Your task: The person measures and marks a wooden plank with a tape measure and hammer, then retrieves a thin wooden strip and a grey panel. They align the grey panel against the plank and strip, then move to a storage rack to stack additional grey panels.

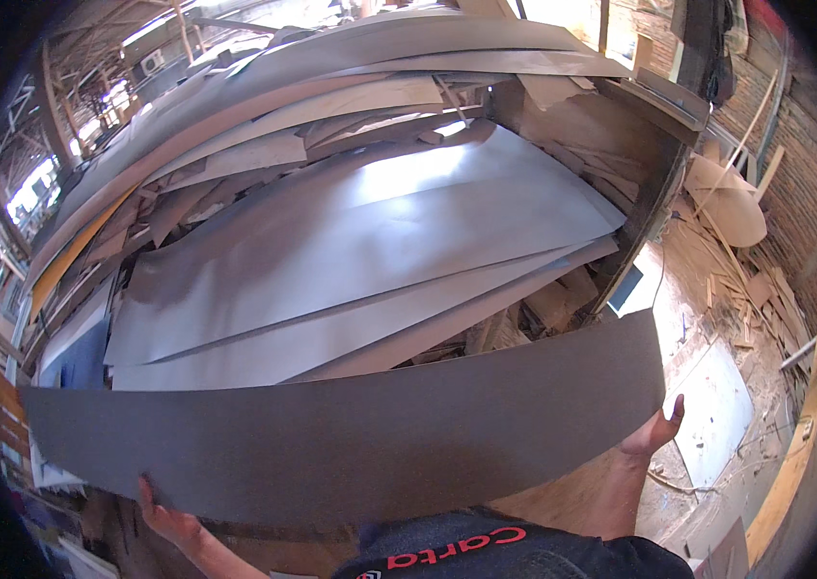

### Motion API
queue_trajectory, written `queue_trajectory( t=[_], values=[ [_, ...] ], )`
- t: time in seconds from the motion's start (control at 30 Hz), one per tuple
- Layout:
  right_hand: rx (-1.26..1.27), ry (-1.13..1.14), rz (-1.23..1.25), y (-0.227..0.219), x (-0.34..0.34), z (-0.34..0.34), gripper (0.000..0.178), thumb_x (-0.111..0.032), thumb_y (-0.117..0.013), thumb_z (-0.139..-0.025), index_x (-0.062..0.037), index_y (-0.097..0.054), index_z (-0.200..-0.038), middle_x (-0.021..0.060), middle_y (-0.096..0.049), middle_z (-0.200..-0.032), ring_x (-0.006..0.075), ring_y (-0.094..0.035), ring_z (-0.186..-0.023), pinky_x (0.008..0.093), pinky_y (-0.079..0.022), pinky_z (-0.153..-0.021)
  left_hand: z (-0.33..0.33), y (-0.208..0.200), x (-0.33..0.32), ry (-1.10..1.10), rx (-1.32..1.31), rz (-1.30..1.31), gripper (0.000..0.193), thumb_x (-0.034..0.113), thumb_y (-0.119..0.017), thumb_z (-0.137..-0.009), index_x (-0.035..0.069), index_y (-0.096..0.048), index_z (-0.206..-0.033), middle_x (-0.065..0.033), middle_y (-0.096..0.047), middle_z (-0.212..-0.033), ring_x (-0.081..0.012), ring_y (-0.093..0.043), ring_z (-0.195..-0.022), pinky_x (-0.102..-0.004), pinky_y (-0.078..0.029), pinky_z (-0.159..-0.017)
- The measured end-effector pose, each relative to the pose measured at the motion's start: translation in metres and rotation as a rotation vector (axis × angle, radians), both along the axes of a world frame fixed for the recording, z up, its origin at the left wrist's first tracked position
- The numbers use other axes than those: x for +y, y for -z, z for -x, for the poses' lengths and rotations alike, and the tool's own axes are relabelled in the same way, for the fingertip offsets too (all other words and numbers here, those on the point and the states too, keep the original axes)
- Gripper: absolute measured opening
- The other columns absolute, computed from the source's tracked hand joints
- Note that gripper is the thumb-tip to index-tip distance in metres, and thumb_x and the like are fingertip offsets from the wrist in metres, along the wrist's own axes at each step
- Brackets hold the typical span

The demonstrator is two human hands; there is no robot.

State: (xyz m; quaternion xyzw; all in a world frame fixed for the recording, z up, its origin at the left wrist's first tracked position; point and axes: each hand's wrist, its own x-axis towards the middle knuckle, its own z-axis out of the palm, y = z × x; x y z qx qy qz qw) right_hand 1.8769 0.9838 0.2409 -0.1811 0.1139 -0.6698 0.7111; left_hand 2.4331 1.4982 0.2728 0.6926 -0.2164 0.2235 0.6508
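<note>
A long dark grey-brown sheet strip (351, 439) spans the lower middle of the view in front of my body. My left hand (169, 519) grips its lower edge toward the left, one digit showing against the face and the rest partly hidden. At the right end, my right hand (654, 432) supports the lower corner with the thumb sticking up beside the edge and the other fingers mostly hidden behind the strip. Beyond it lie large smooth grey sheets (351, 251), fanned over one another, with light glaring off the top one.
More stacked sheets (408, 53) and thin offcuts (187, 207) fill the rack behind, beside a dark wooden post (645, 207). On the right, a white panel (714, 410) and wood scraps (751, 299) lie on the floor near a brick wall (809, 183).
</note>
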Motion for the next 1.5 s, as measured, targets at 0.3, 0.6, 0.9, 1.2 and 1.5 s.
queue_trajectory(
  t=[0.3, 0.6, 0.9, 1.2, 1.5],
  values=[
    [0.851, 0.541, 0.264, -0.09, 0.001, -0.083, 0.049, -0.025, -0.059, -0.089, 0.0046, -0.047, -0.127, 0.0159, -0.056, -0.12, 0.0283, -0.057, -0.108, 0.0407, -0.045, -0.098, -0.145, -0.035, 0.096, -0.009, 0.328, 0.168, 0.048, 0.037, -0.045, -0.099, -0.001, -0.057, -0.125, -0.0161, -0.061, -0.125, -0.0322, -0.058, -0.11, -0.0442, -0.044, -0.097],
    [0.514, 0.489, 0.365, -0.204, -0.013, -0.263, 0.058, -0.015, -0.071, -0.08, -0.001, -0.046, -0.131, 0.0162, -0.056, -0.117, 0.0268, -0.057, -0.107, 0.0483, -0.048, -0.093, -0.189, -0.029, 0.123, -0.498, 0.048, -0.307, 0.038, 0.031, -0.057, -0.093, 0.002, -0.061, -0.116, -0.0163, -0.062, -0.113, -0.0326, -0.06, -0.101, -0.0426, -0.047, -0.09],
    [0.342, 0.205, 0.469, -0.247, -0.143, -0.36, 0.035, -0.004, -0.074, -0.077, -0.0091, -0.061, -0.109, 0.0059, -0.066, -0.098, 0.0223, -0.066, -0.086, 0.0374, -0.056, -0.078, -0.216, 0.013, 0.142, -0.51, -0.07, 0.026, 0.037, 0.031, -0.069, -0.085, 0.0, -0.065, -0.103, -0.0164, -0.064, -0.096, -0.0316, -0.063, -0.085, -0.0411, -0.053, -0.077],
    [0.633, 0.439, 0.804, -0.309, -0.306, -0.468, 0.039, -0.003, -0.068, -0.081, -0.0066, -0.059, -0.118, 0.0094, -0.065, -0.104, 0.0243, -0.062, -0.098, 0.0398, -0.052, -0.085, -0.189, -0.091, -0.02, -1.281, -1.02, -1.339, 0.019, 0.024, -0.065, -0.089, 0.006, -0.071, -0.095, -0.0116, -0.068, -0.089, -0.0294, -0.068, -0.081, -0.0388, -0.057, -0.073],
    [0.996, 0.742, 1.227, -0.313, -0.622, -0.444, 0.04, -0.006, -0.062, -0.081, -0.0159, -0.057, -0.119, 0.0003, -0.054, -0.086, 0.0099, -0.049, -0.07, 0.0237, -0.043, -0.058, -0.364, -0.213, -0.226, 0.342, -0.076, 0.259, 0.036, 0.009, -0.058, -0.093, 0.003, -0.054, -0.128, -0.0152, -0.06, -0.124, -0.0271, -0.055, -0.119, -0.0354, -0.043, -0.104]
  ],
)
